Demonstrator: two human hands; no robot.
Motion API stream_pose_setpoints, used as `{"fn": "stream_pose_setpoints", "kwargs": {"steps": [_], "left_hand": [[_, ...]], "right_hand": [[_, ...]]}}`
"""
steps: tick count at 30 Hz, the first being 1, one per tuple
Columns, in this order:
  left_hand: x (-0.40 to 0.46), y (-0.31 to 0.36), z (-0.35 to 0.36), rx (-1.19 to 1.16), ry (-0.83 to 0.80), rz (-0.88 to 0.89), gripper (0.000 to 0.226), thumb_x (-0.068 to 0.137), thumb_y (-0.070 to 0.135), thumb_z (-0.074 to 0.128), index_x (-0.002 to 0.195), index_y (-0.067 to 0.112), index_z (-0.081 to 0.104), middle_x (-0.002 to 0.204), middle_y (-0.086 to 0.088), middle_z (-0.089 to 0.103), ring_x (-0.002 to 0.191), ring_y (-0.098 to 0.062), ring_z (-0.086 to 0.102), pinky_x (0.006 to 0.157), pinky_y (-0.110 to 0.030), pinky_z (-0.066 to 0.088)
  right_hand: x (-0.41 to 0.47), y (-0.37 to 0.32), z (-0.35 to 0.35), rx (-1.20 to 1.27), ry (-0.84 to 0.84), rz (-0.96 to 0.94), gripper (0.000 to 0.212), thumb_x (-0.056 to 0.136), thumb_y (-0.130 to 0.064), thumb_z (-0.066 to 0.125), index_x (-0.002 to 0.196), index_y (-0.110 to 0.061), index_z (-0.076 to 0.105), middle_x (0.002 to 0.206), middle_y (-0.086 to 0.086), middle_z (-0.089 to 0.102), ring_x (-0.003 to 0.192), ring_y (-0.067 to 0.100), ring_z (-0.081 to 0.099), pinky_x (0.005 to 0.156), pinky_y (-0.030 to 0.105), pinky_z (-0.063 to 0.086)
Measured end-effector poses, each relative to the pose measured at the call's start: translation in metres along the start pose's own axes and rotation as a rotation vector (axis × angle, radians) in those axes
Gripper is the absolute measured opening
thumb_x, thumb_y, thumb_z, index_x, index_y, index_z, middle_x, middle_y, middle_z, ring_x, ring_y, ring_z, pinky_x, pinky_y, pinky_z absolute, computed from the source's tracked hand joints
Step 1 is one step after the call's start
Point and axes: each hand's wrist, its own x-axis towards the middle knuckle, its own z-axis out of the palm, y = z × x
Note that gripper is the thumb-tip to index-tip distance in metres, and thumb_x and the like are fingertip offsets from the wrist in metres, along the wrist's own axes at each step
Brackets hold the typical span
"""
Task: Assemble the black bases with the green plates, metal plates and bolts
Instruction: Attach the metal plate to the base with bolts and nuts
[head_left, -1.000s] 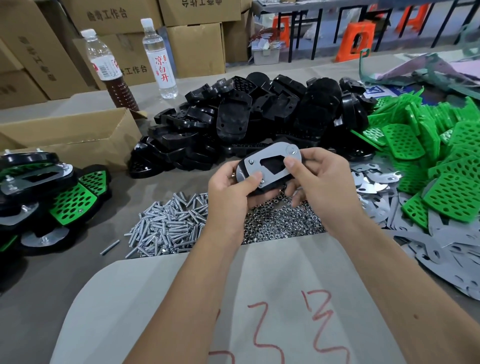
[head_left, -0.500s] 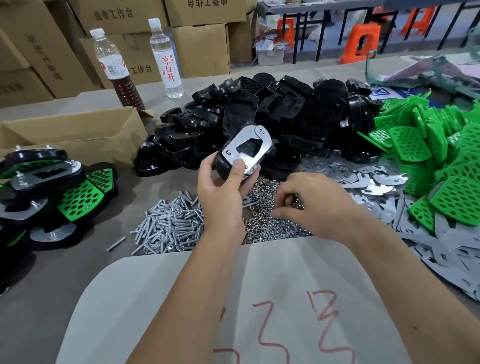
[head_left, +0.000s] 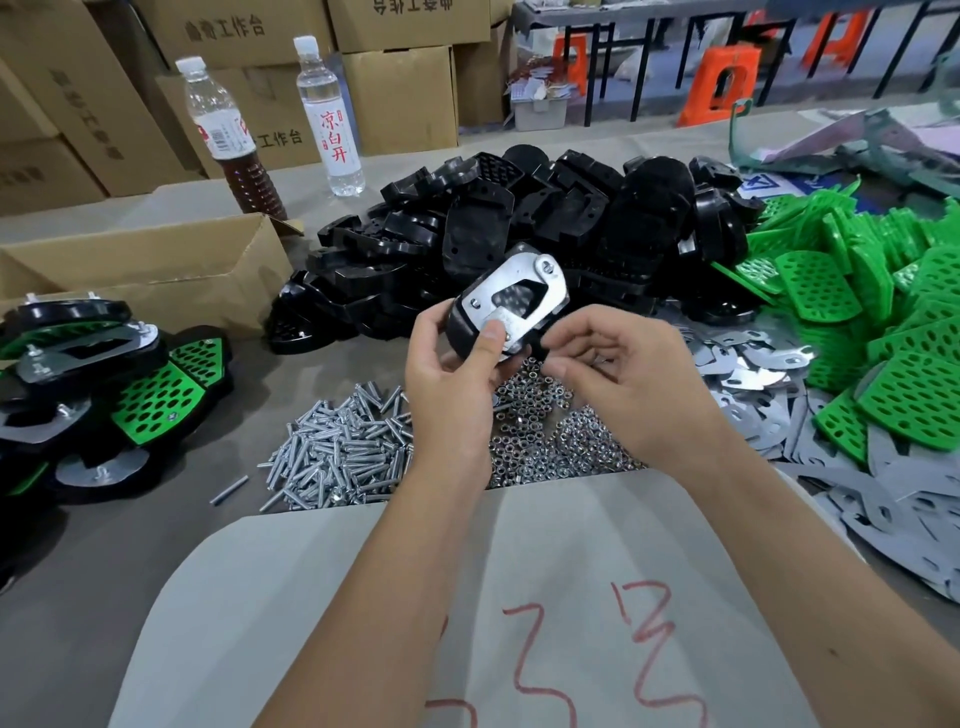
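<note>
Together, hands (head_left: 524, 374) around black base (head_left: 462, 327)

Both bare forearms reach forward and converge. The left hand (head_left: 457, 379) is raised with fingers curled in a grip, thumb pressing flat on top. The right hand (head_left: 618, 374) sits just beside it, fingers curled inward, fingertips pinched together.

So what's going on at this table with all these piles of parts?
A person is putting small assemblies together by hand. The left hand grips a black base with a metal plate laid on it, thumb pressing the plate. The right hand is beside it, fingers curled as if bringing a small fastener, though none shows. Below lie the bolts and nuts; finished pieces sit at the left.
</note>
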Motion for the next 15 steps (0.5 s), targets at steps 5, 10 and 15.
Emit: {"fn": "stream_pose_setpoints", "kwargs": {"steps": [5, 10, 15], "left_hand": [[-0.0021, 0.0027, -0.0007, -0.025, -0.09, -0.081, 0.018, 0.092, 0.0, 0.072, 0.102, 0.011, 0.062, 0.103, -0.019, 0.075, 0.09, -0.032, 0.077, 0.076, -0.038, 0.062], [-0.0046, 0.0057, 0.0011, 0.023, -0.16, -0.13, 0.021, 0.093, -0.002, 0.07, 0.091, 0.014, 0.056, 0.103, -0.03, 0.071, 0.084, -0.028, 0.073, 0.076, -0.038, 0.06], [-0.0065, 0.0076, 0.0023, 0.015, -0.189, -0.151, 0.021, 0.095, -0.002, 0.068, 0.093, 0.012, 0.053, 0.1, -0.025, 0.07, 0.084, -0.027, 0.071, 0.076, -0.038, 0.061]], "right_hand": [[-0.001, -0.0013, 0.002, 0.113, 0.097, -0.052, 0.018, 0.089, 0.006, 0.076, 0.097, -0.01, 0.08, 0.078, -0.001, 0.077, 0.064, 0.011, 0.07, 0.067, 0.022, 0.058], [-0.0021, -0.0016, 0.006, 0.043, 0.129, -0.103, 0.014, 0.082, 0.0, 0.085, 0.087, -0.012, 0.08, 0.085, 0.002, 0.072, 0.076, 0.02, 0.069, 0.067, 0.037, 0.06], [-0.0016, -0.0013, 0.0094, -0.039, 0.179, -0.17, 0.014, 0.08, -0.006, 0.088, 0.085, -0.016, 0.081, 0.085, -0.001, 0.068, 0.07, 0.019, 0.065, 0.06, 0.044, 0.054]]}}
